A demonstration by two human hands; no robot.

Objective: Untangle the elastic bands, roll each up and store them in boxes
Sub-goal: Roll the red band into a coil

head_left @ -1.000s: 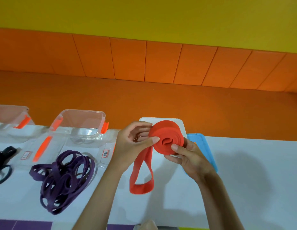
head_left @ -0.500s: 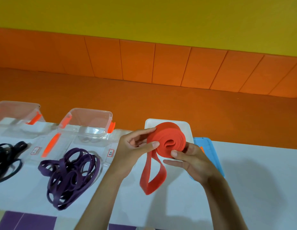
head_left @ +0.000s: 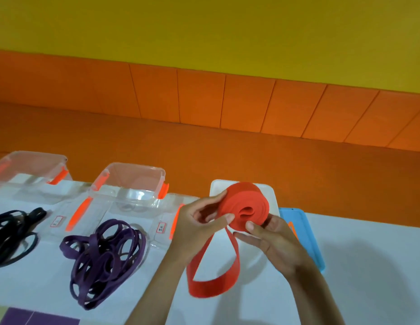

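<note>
A red elastic band (head_left: 247, 206) is mostly wound into a thick roll held above the white table. Its loose end hangs down as a loop (head_left: 213, 266) toward the table. My left hand (head_left: 199, 221) grips the roll's left side, thumb on its face. My right hand (head_left: 272, 240) holds it from the right and below, thumb pressed on the face. A tangled purple band (head_left: 103, 256) lies on the table to the left. A tangled black band (head_left: 11, 233) lies at the far left.
Two open clear boxes with orange clips (head_left: 131, 181) (head_left: 33, 170) stand at the table's back left, with clear lids (head_left: 70, 212) lying before them. A white box (head_left: 270, 191) sits behind the roll and a blue lid (head_left: 305, 238) lies to its right. An orange floor lies beyond.
The roll has stayed between both hands and the hanging loop has swung slightly and shifted under them. The camera has turned, so the boxes and bands sit further right in view.
</note>
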